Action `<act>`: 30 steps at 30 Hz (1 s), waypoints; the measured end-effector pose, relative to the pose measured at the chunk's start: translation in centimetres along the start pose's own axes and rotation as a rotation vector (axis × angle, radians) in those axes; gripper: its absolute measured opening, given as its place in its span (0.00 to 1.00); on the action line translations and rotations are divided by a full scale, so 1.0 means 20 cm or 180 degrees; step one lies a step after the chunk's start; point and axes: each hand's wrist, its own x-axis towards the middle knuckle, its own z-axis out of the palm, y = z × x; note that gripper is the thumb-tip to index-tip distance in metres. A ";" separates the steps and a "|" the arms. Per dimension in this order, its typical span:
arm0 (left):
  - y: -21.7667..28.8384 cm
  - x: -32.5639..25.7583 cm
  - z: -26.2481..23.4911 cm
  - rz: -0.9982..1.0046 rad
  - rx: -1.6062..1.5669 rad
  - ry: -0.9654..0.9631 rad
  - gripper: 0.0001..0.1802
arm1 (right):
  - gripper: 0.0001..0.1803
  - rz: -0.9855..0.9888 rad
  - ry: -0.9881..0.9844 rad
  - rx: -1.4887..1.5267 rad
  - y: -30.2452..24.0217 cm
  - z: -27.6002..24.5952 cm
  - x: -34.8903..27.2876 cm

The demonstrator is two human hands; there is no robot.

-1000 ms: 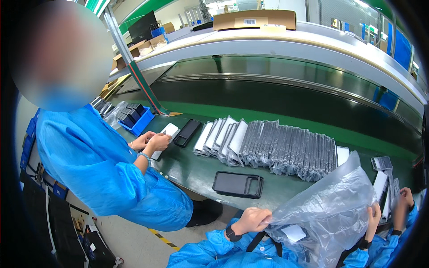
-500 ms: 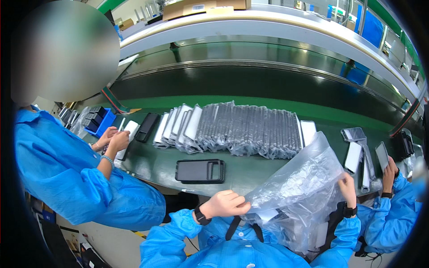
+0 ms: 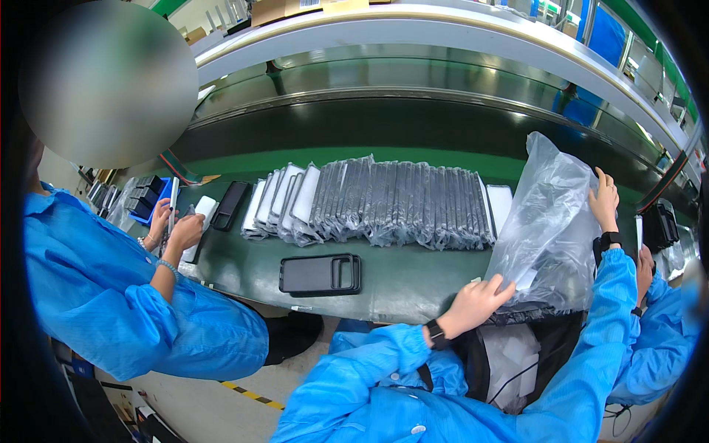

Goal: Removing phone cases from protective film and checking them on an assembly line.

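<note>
A large clear plastic bag [image 3: 543, 221] stands on the green table at the right, crumpled and puffed up, with something white showing inside its lower part. At its upper right edge my right hand [image 3: 604, 201] is closed on the film, fingers pointing up. My left hand [image 3: 478, 303] is at the bag's lower left corner with its fingers bent against the film; the thumb is hidden. Below the bag, at the table's front edge, an open black bag [image 3: 565, 343] contains translucent white plastic packets [image 3: 509, 362]. Left of my left hand lie stacked black phone cases [image 3: 319, 275].
A long row of plastic-wrapped flat packs [image 3: 399, 203] runs along the table. On the left, a person in blue [image 3: 125, 280] handles a white piece near a blue bin [image 3: 159, 193]; another person's sleeve [image 3: 657, 332] is close at my right. A shelf [image 3: 413, 26] spans the back.
Both my hands have carried the plastic bag up from my lap onto the table, the right hand moving farther away. The black bag below has come into view. My view has shifted slightly.
</note>
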 end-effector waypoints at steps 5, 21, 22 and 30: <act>0.00 0.04 0.12 -0.0596 -0.0136 -0.0005 0.22 | 0.33 -0.0488 -0.0151 0.0233 -0.25 -0.11 -0.19; -0.11 -0.13 -0.30 -0.1243 -0.1602 -0.0418 0.31 | 0.30 -0.0510 -0.0919 0.0882 -0.93 -0.34 -0.84; -0.14 -0.18 -0.36 -0.1324 -0.1488 -0.0427 0.30 | 0.27 -0.0712 -0.0453 0.0955 -0.96 -0.37 -0.82; -0.33 -0.42 -0.47 -0.1963 -0.1018 -0.0245 0.07 | 0.21 -0.1004 -0.0933 0.2291 -1.25 -0.17 -0.40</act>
